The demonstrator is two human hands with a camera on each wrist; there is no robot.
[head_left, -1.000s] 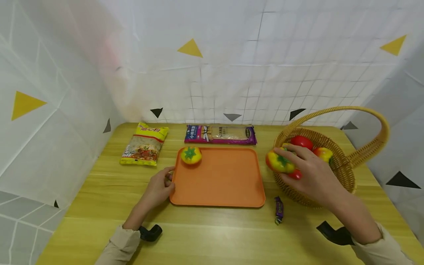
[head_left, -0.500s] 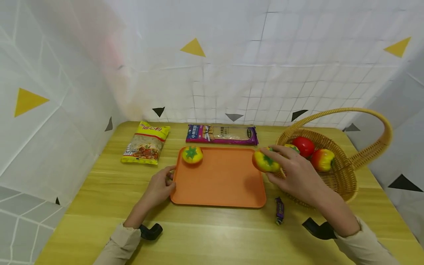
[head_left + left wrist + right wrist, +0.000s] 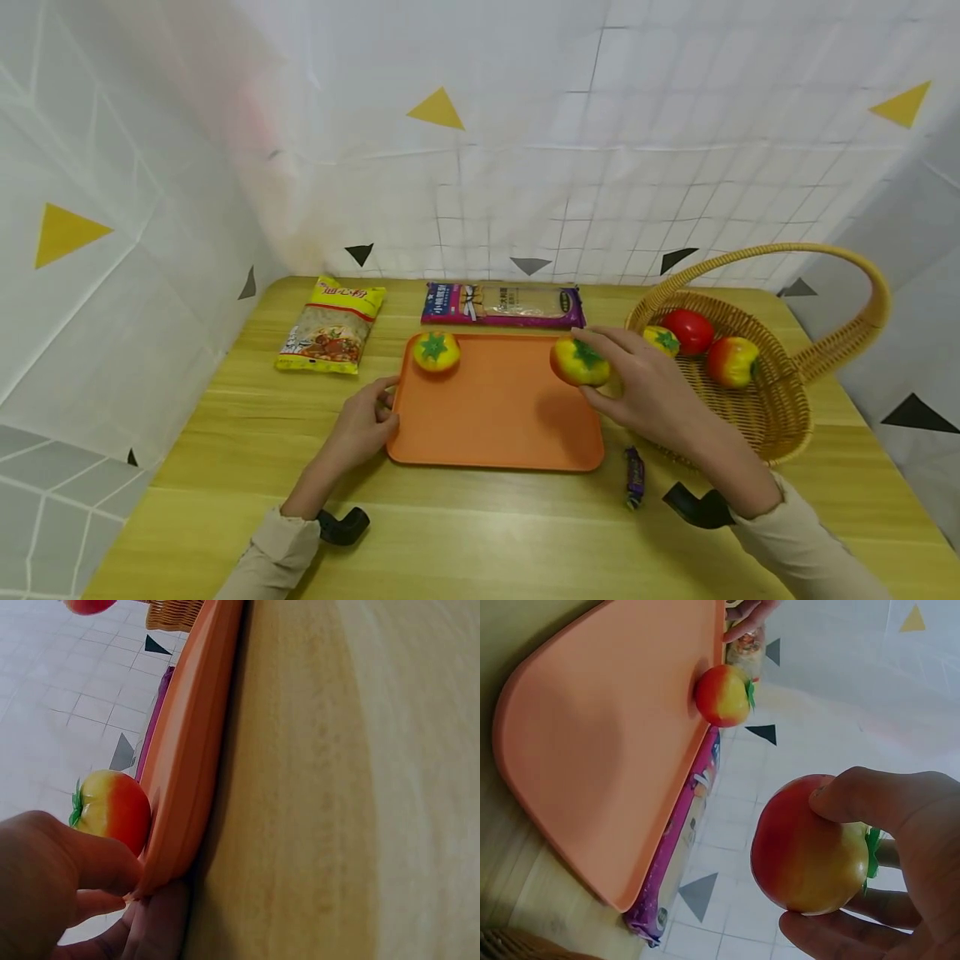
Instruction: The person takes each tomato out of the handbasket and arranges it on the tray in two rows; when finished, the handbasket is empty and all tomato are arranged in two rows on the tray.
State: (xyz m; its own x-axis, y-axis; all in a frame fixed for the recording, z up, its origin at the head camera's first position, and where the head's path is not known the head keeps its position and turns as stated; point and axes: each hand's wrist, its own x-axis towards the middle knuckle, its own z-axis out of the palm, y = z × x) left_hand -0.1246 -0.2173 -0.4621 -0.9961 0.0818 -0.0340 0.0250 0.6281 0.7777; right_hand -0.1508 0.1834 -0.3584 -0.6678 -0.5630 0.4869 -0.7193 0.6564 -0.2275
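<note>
In the head view my right hand (image 3: 648,387) holds a red-and-yellow tomato (image 3: 576,362) with a green leafy top above the right part of the orange tray (image 3: 495,417). The right wrist view shows thumb and fingers around this tomato (image 3: 802,847), which hangs clear of the tray. A similar tomato (image 3: 436,352) sits in the tray's far left corner. At the tray's left edge, my left hand (image 3: 362,425) grips the rim. In the left wrist view, fingers (image 3: 161,919) of that hand lie under the rim and others above it.
A wicker basket (image 3: 798,408) with a tall handle stands at right, holding a red tomato (image 3: 688,332) and other red-and-yellow ones. A purple-wrapped candy (image 3: 634,477) lies before it. Behind the tray is a noodle packet (image 3: 502,305); a yellow food bag (image 3: 330,327) lies at left.
My right hand has carried the tomato left, from over the basket to over the tray's right part. The left hand has stayed at the tray's edge.
</note>
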